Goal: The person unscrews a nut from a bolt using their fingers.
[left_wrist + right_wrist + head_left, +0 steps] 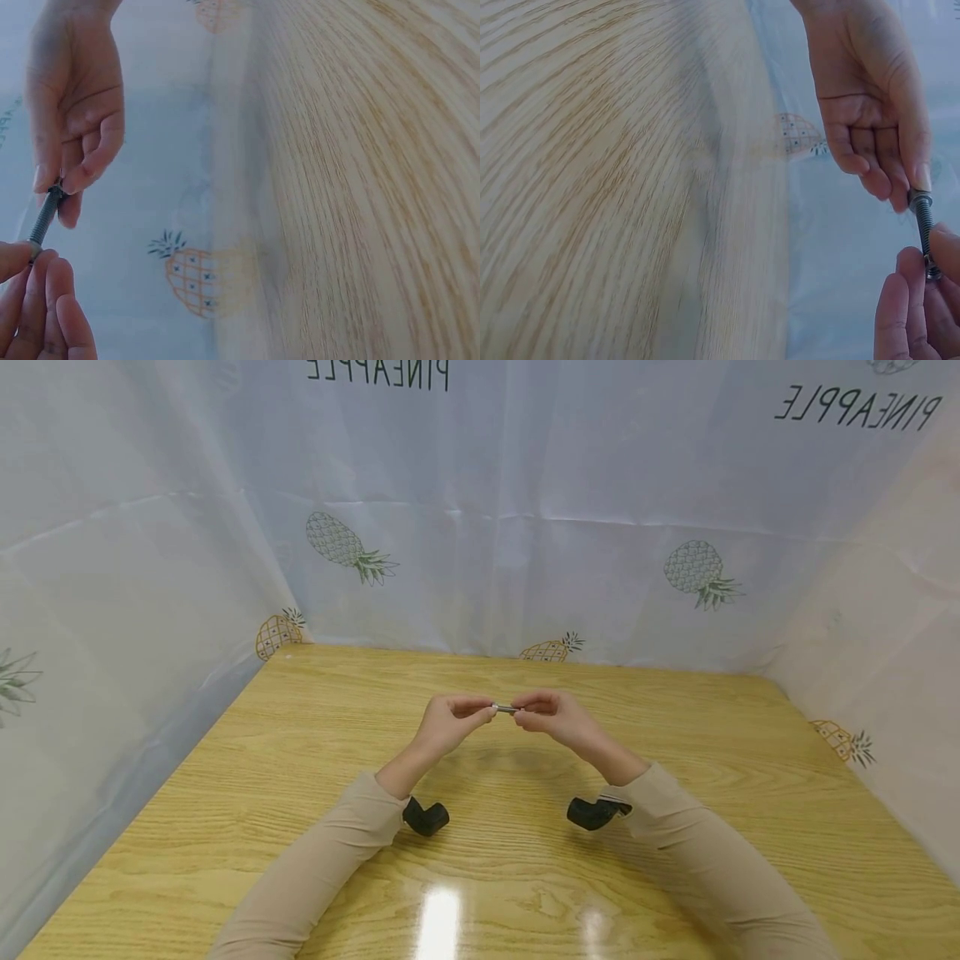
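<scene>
A threaded metal bolt (507,708) is held up above the table between both hands, lying nearly level in the head view. Thumb and fingers of my left hand (448,724) pinch one end, where a wider round piece shows in the right wrist view. At the other end my right hand (558,718) pinches a small nut-like metal piece (932,270), partly hidden by the fingertips. Bare thread (43,219) shows between the two hands in the left wrist view.
The wooden table (510,860) spreads below the hands. A white curtain (487,585) with pineapple prints hangs behind it and along both sides. Black curved pieces (426,817) jut from both sleeve cuffs.
</scene>
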